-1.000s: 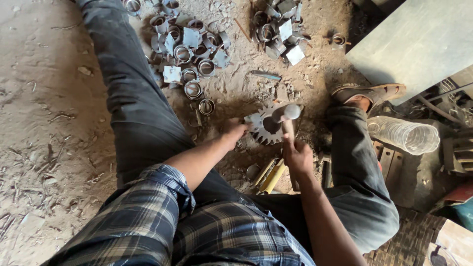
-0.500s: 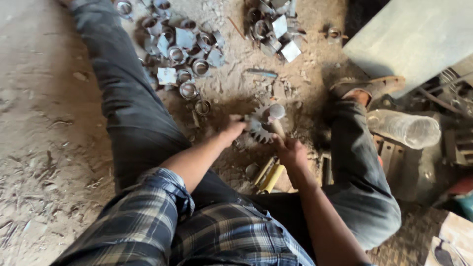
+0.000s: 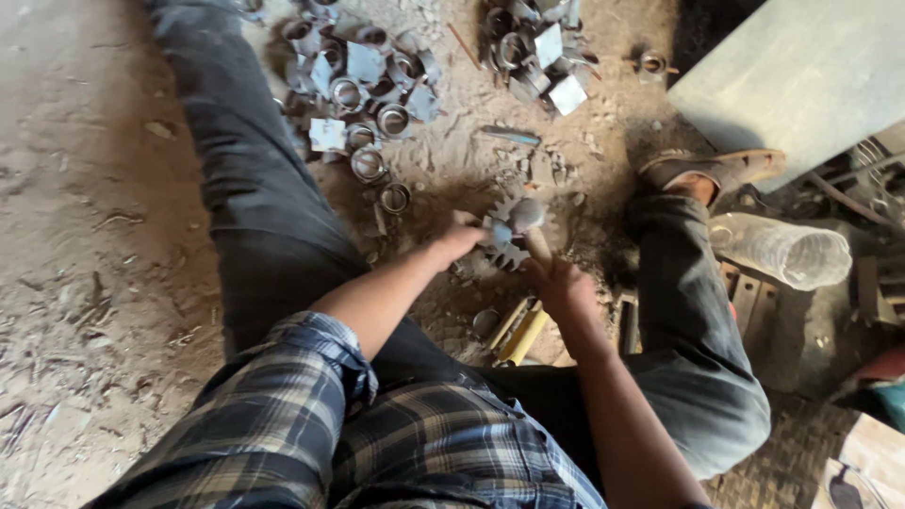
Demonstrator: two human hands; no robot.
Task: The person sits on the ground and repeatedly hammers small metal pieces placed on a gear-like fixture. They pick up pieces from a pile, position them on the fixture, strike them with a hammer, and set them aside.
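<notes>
Steel gear is steadied on the floor by left hand; hammer gripped in right hand, mid-strike.

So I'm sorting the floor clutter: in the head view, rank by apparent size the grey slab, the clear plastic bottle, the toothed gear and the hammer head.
1. Grey slab
2. Clear plastic bottle
3. Toothed gear, partly hidden by the hands
4. Hammer head

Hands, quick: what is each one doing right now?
Left hand: on the gear at its near edge; grip cannot be told.
Right hand: closed on the hammer handle, head over the gear.
</notes>
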